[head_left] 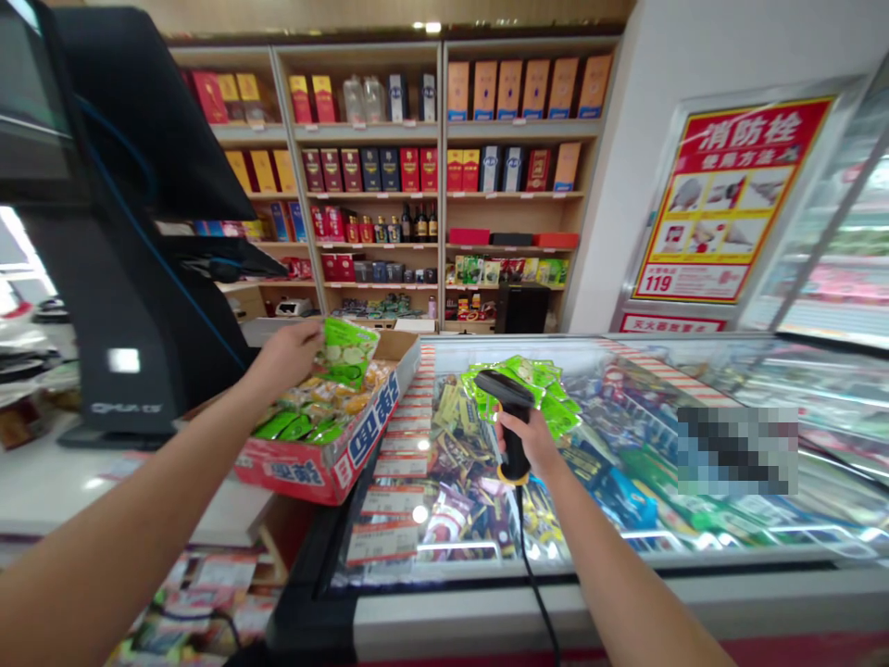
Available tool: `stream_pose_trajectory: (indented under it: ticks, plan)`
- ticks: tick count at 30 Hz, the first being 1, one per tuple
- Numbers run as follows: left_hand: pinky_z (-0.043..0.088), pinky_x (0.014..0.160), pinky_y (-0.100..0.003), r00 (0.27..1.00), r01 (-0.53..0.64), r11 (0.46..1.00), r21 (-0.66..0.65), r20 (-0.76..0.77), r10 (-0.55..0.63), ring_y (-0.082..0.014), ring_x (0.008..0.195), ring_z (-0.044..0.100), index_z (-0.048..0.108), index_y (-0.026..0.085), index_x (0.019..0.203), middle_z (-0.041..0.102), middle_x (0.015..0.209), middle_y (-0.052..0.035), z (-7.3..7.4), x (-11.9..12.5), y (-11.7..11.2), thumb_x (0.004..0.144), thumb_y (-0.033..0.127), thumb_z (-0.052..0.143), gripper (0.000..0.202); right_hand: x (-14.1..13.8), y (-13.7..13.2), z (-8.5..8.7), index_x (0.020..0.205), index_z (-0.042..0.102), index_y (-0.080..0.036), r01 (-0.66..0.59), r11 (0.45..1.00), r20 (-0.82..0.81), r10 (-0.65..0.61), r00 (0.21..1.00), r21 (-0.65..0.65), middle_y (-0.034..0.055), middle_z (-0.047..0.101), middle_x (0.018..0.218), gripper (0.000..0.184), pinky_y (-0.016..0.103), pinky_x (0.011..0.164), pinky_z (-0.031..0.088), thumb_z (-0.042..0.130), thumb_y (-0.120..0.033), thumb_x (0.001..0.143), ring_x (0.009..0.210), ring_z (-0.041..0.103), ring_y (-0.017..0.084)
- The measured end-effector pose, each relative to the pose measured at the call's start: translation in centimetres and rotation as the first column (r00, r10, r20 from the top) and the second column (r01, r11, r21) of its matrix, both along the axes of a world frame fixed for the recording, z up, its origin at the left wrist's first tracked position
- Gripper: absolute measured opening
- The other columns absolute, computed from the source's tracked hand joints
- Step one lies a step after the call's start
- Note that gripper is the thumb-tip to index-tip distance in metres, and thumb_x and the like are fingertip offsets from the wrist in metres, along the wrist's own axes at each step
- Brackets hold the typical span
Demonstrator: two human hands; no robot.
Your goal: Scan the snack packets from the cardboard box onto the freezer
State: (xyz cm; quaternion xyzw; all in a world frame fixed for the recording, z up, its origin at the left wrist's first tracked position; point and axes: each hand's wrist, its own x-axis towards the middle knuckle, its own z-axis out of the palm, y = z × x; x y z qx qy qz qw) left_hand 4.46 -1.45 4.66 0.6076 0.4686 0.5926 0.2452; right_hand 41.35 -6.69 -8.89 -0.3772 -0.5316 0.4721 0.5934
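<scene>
Pinching packet (349,352), left grip (288,354) near carton rim (381,398), right grip (531,439) clasping scanner (510,394), gap between

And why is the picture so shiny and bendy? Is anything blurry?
Head view: white glare spots and streaks shine on the clear, flat glass freezer top; head view: the red-and-yellow rectangular poster leans, probably from a wide lens; head view: the pale far-right shelves look blurry, while the black plastic pistol-shaped scanner shows dark against brighter things.
</scene>
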Motion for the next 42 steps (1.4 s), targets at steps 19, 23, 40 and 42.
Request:
stream_pose_trajectory:
  ticks: [19,23,40,42]
  plan:
    - [0.049,0.051,-0.023,0.629,0.409,0.909,0.083,0.696,-0.346,-0.0155,0.062,0.065,0.051,0.022,0.072,0.059,0.062,0.0039,-13.8,16.5,1.2,0.063,0.031,0.078,0.03,0.4,-0.9,0.0,0.083,0.063,-0.015,-0.315,0.945,0.098,0.323,0.941,-0.089,-0.0002,0.061,0.052,0.033,0.023,0.04,0.041,0.074,-0.044,0.071,0.038,0.053,0.013]
    - [0.048,0.052,-0.022,0.646,0.383,0.912,0.148,0.662,-0.379,-0.0172,0.067,0.067,0.052,0.022,0.073,0.062,0.064,0.0027,-13.7,16.5,1.1,0.057,0.033,0.082,0.036,0.0,-1.0,0.0,0.075,0.062,-0.016,-0.424,0.898,0.184,0.439,0.879,-0.116,0.0008,0.061,0.049,0.03,0.022,0.041,0.04,0.074,-0.043,0.07,0.037,0.053,0.012]
    - [0.047,0.053,-0.022,0.656,0.352,0.924,0.148,0.665,-0.356,-0.0162,0.063,0.066,0.052,0.023,0.078,0.059,0.06,0.0048,-14.5,16.6,1.3,0.059,0.035,0.08,0.036,-0.1,-1.0,-0.2,0.068,0.061,-0.017,-0.4,0.908,0.184,0.417,0.89,-0.121,0.0003,0.06,0.048,0.028,0.022,0.039,0.041,0.073,-0.041,0.069,0.036,0.052,0.012]
    - [0.046,0.052,-0.022,0.651,0.353,0.926,0.131,0.676,-0.344,-0.0148,0.058,0.063,0.051,0.023,0.077,0.056,0.056,0.0065,-14.6,17.0,1.3,0.059,0.034,0.079,0.035,-0.1,-0.8,-0.1,0.066,0.061,-0.016,-0.343,0.93,0.171,0.362,0.916,-0.13,0.0004,0.06,0.047,0.028,0.022,0.039,0.041,0.073,-0.041,0.068,0.036,0.051,0.012]
